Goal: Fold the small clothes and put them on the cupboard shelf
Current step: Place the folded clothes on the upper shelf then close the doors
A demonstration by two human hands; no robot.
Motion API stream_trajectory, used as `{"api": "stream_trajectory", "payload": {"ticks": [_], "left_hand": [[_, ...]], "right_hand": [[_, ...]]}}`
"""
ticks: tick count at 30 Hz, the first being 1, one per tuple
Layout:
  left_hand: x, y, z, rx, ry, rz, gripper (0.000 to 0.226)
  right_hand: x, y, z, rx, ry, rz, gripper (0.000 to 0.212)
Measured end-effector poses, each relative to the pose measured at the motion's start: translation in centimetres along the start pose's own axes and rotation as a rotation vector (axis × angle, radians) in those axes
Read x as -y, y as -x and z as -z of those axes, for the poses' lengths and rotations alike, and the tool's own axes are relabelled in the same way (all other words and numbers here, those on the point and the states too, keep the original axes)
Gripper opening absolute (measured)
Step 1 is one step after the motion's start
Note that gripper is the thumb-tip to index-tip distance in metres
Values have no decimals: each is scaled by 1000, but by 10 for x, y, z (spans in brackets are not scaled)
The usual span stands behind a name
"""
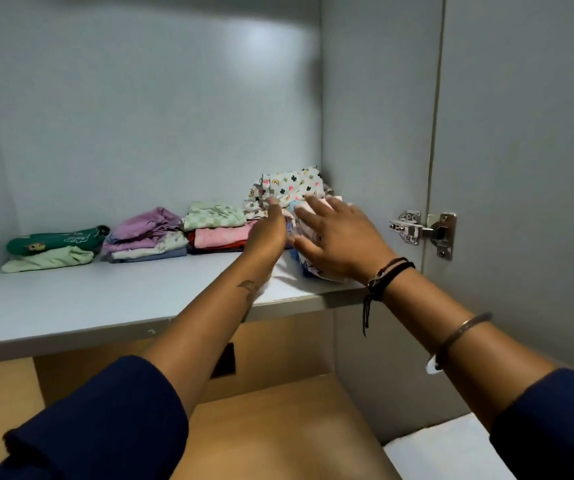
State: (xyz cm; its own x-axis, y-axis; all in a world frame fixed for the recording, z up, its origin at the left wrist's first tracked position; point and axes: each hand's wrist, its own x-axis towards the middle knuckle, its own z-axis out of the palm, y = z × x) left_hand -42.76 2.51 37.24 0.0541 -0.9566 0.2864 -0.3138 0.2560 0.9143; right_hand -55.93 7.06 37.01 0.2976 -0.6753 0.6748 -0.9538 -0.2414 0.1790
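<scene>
1. Right of centre in the frame, both of your hands meet on a small bundle of folded clothes (291, 221) sitting near the front right of the grey cupboard shelf (70, 306).
2. Your right hand (337, 240) lies spread over the bundle with fingers straight, pressing, not gripping. Your left hand (268, 233) stands flat against its left side, fingers stretched forward; neither hand is curled round the cloth.
3. The bundle looks light, soft and floppy. It will probably sag and unfold if lifted by one edge, so hold it flat from both sides or slide it along the shelf by the lowest layer.
4. Just behind it, in the right rear corner, a white garment printed with clovers and hearts (285, 188) sits bunched up and touches your left fingertips. It takes up the corner and may catch the bundle if you push it back.
5. Left of your hands, three folded piles run along the back: a pink and checked green pile (216, 230), a purple pile (147, 233) and, farthest left, a dark green pile (53, 251).
6. At centre right, a metal hinge (424, 232) juts from the cupboard wall near your right wrist, beside the open door (521, 168). Cardboard boxes (278, 427) fill the space under the shelf.
</scene>
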Motion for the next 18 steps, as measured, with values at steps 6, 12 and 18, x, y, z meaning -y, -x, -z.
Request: {"api": "stream_trajectory", "payload": {"ticks": [6, 12, 18], "left_hand": [[48, 15, 42, 295, -998, -18, 92], [50, 22, 56, 439, -936, 27, 108], [54, 22, 54, 405, -989, -2, 108]], "right_hand": [[-19, 3, -20, 192, -49, -80, 78], [-35, -10, -37, 245, -93, -103, 86], [-45, -23, -48, 265, -116, -134, 80]]}}
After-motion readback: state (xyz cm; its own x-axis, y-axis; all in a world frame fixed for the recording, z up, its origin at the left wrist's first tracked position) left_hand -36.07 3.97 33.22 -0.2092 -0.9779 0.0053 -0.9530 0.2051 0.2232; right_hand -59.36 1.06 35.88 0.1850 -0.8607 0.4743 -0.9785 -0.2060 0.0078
